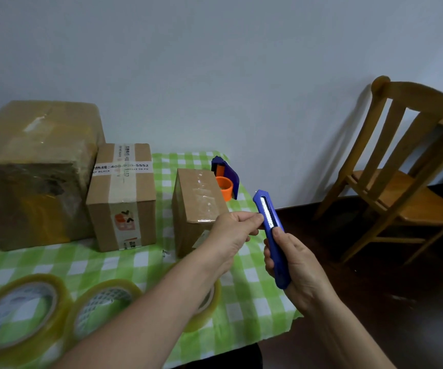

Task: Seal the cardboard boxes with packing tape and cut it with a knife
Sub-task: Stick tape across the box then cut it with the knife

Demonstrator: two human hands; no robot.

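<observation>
My right hand (298, 265) holds a blue utility knife (269, 227) upright over the table's right edge, blade end up. My left hand (232, 235) reaches across, its fingertips pinching the knife's side near the slider. Three cardboard boxes stand on the table: a small one (197, 198) with clear tape on top just behind my left hand, a middle one (123, 198) with printed tape, and a large taped one (32, 171) at the far left. Three rolls of clear tape lie near me: one (18, 312), a second (103, 304), and a third (207, 307) partly hidden under my left forearm.
A blue and orange tape dispenser (225, 179) sits behind the small box by the wall. The table carries a green checked cloth (252, 296). A wooden chair (406, 169) stands to the right on a dark floor.
</observation>
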